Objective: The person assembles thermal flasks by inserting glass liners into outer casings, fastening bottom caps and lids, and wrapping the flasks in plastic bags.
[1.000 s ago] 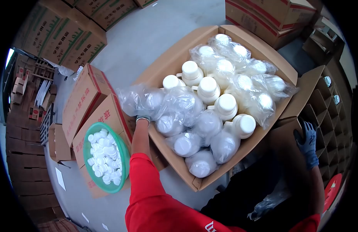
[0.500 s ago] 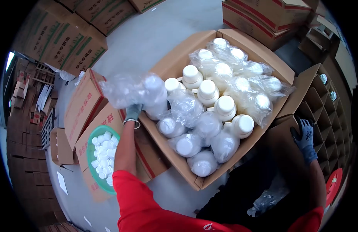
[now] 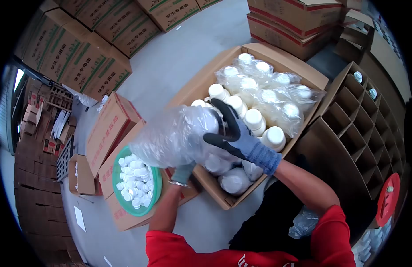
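A white bottle in a clear plastic bag (image 3: 177, 133) lies tilted above the left edge of the open carton. My left hand (image 3: 183, 172), in a grey glove, holds it from below, with its fingers mostly hidden behind the plastic. My right hand (image 3: 239, 139), in a blue-grey glove with dark fingers, is at the bottle's right end. Its thumb and fingers are spread around that end; firm contact cannot be made out. Beneath, the open carton (image 3: 262, 179) holds several bagged bottles (image 3: 280, 103) and unbagged cream jugs with white caps (image 3: 274, 138).
A green basin (image 3: 158, 189) of white caps stands at left on cardboard boxes (image 3: 109, 129). To the right is a carton with cardboard dividers (image 3: 348, 118), beside a red round lid (image 3: 388, 199). Stacked cartons (image 3: 88, 58) line the back.
My right hand has left the divider carton and come across to the bagged bottle. My left hand has brought the bottle slightly right and down, toward me.
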`<state>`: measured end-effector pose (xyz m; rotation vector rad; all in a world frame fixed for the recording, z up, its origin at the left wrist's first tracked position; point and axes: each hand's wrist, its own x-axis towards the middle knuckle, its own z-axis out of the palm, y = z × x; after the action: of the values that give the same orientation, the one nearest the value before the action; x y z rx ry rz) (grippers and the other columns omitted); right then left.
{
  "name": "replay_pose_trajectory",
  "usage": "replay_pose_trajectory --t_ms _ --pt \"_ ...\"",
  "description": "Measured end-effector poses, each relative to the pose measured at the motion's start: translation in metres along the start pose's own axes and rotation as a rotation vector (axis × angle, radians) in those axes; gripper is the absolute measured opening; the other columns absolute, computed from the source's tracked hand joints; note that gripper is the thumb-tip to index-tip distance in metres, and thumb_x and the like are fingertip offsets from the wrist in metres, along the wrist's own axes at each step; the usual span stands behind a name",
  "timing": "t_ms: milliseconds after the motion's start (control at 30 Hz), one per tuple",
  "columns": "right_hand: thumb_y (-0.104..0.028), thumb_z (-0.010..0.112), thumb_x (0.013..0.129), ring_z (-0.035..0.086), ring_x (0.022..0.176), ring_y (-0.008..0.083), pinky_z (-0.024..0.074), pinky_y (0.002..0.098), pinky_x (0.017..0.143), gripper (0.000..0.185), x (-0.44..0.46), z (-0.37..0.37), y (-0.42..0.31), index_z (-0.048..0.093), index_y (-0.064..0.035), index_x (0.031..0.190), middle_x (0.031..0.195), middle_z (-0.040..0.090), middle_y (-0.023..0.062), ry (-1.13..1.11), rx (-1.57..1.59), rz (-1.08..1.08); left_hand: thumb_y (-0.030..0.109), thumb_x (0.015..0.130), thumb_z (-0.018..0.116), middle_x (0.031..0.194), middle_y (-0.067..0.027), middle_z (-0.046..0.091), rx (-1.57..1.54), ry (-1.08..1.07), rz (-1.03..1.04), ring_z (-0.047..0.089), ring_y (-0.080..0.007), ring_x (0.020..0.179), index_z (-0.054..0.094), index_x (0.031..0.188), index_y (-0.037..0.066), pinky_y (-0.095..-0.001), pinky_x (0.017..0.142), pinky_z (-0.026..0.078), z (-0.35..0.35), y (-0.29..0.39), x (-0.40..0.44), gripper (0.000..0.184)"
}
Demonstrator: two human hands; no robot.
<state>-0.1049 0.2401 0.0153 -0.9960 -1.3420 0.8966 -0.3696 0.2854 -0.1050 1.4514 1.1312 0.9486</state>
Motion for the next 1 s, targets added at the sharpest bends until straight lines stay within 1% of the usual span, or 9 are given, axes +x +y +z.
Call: replay_pose_trajectory --t_ms 133,300,433,500,567,600,833,933,1000 --pt "-0.036 0.077 0.078 0.055 0.108 0.0293 0.0444 0.0416 0.093 0.066 -0.029 0.003 0.008 0.051 -0.0020 0.128 0.121 0.056 0.0160 0.030 -0.350 -0.007 0.025 0.084 0.066 0.108 -0.0166 0.065 -0.107 -0.061 -0.078 0.062 -0.0341 0.097 0.060 0.115 0.001 -0.0439 0.088 0.049 0.040 -0.022 -0.038 0.039" --pt "-0.015 0.067 0.090 0.057 0.092 0.0135 0.0465 0.0288 0.087 0.030 -0.045 -0.013 0.041 0.061 0.0004 0.114 0.102 0.064 0.0060 0.088 0.164 0.179 0.022 0.082 0.067 0.108 -0.0167 0.064 -0.144 -0.093 -0.141 0.062 -0.0346 0.095 0.059 0.115 0.001 -0.0434 0.087 0.050 0.038 -0.026 -0.054 0.040" --pt "-0.023 0.072 0.085 0.058 0.081 0.0162 0.0495 0.0298 0.075 0.030 -0.058 -0.059 0.098 0.062 -0.0029 0.105 0.090 0.065 0.0066 -0.009 -0.494 0.490 0.019 0.081 0.068 0.108 -0.0168 0.064 -0.153 -0.078 -0.166 0.062 -0.0351 0.093 0.059 0.116 0.001 -0.0431 0.087 0.050 0.033 -0.035 -0.061 0.041" --pt "-0.022 0.071 0.082 0.061 0.080 0.0242 0.0506 0.0383 0.072 0.028 -0.054 -0.062 0.082 0.060 -0.0040 0.100 0.086 0.062 0.0134 -0.049 -0.265 0.777 0.018 0.080 0.068 0.107 -0.0168 0.064 -0.161 -0.068 -0.186 0.062 -0.0353 0.092 0.058 0.116 0.000 -0.0429 0.086 0.050 0.026 -0.039 -0.067 0.041" --pt "-0.021 0.069 0.082 0.063 0.087 0.0332 0.0502 0.0425 0.076 0.027 -0.049 -0.059 0.125 0.060 -0.0045 0.101 0.094 0.064 0.0187 -0.234 -0.772 0.423 0.017 0.080 0.069 0.107 -0.0168 0.064 -0.143 -0.055 -0.192 0.063 -0.0355 0.091 0.058 0.116 0.000 -0.0427 0.086 0.051 0.018 -0.042 -0.071 0.041" --pt "-0.022 0.065 0.085 0.064 0.065 0.0308 0.0523 0.0413 0.059 0.024 -0.042 -0.053 0.128 0.058 -0.0018 0.095 0.084 0.064 0.0175 -0.119 -0.844 0.226 0.016 0.079 0.069 0.107 -0.0168 0.064 -0.114 -0.050 -0.183 0.063 -0.0356 0.091 0.058 0.116 0.000 -0.0426 0.086 0.051 0.015 -0.042 -0.071 0.042" --pt "-0.029 0.066 0.084 0.066 0.072 0.0335 0.0530 0.0416 0.068 0.027 -0.018 -0.065 0.162 0.061 -0.0044 0.093 0.083 0.066 0.0187 0.077 -0.515 0.640 0.012 0.077 0.070 0.107 -0.0169 0.064 0.768 -0.010 0.357 0.063 -0.0364 0.088 0.056 0.117 0.000 -0.0419 0.085 0.052 0.029 -0.053 0.017 0.044" --pt "-0.029 0.066 0.084 0.066 0.073 0.0335 0.0530 0.0413 0.068 0.027 -0.016 -0.075 0.173 0.062 -0.0046 0.093 0.083 0.066 0.0187 0.073 -0.588 0.666 0.007 0.073 0.076 0.103 -0.0158 0.063 0.065 -0.032 -0.140 0.063 -0.0331 0.087 0.058 0.115 0.002 -0.0378 0.084 0.053 0.055 -0.019 0.035 0.046" --pt "-0.030 0.066 0.084 0.066 0.074 0.0334 0.0529 0.0411 0.069 0.027 -0.019 -0.080 0.177 0.062 -0.0047 0.094 0.084 0.066 0.0188 0.053 -0.637 0.675 0.008 0.074 0.075 0.105 -0.0153 0.063 0.224 -0.050 -0.054 0.062 -0.0333 0.092 0.058 0.116 0.004 -0.0395 0.086 0.052 0.073 -0.044 0.023 0.046"
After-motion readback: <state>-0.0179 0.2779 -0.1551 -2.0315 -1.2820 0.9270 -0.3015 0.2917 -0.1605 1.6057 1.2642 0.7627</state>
